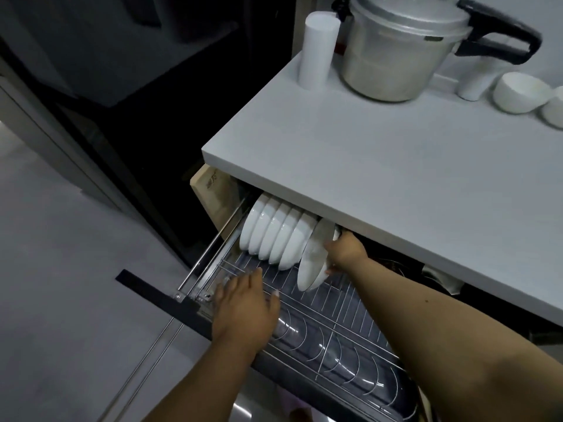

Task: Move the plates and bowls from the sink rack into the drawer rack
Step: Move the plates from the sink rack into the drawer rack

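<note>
A pulled-out drawer rack (344, 303) of chrome wire lies open under the white counter. Several white bowls (271, 233) stand on edge in a row at its back left. My right hand (342, 249) grips a white plate (313, 260) by its rim and holds it upright just right of that row, its lower edge down among the wires. My left hand (243, 306) hovers flat with relaxed fingers over the front left of the rack, holding nothing. The sink rack is out of view.
The white counter (380, 153) overhangs the drawer's back. On it stand a pressure cooker (396, 47), a white cylinder (318, 47) and two white bowls (518, 92) at the far right. The drawer's dark front (158, 295) juts out over the floor at left.
</note>
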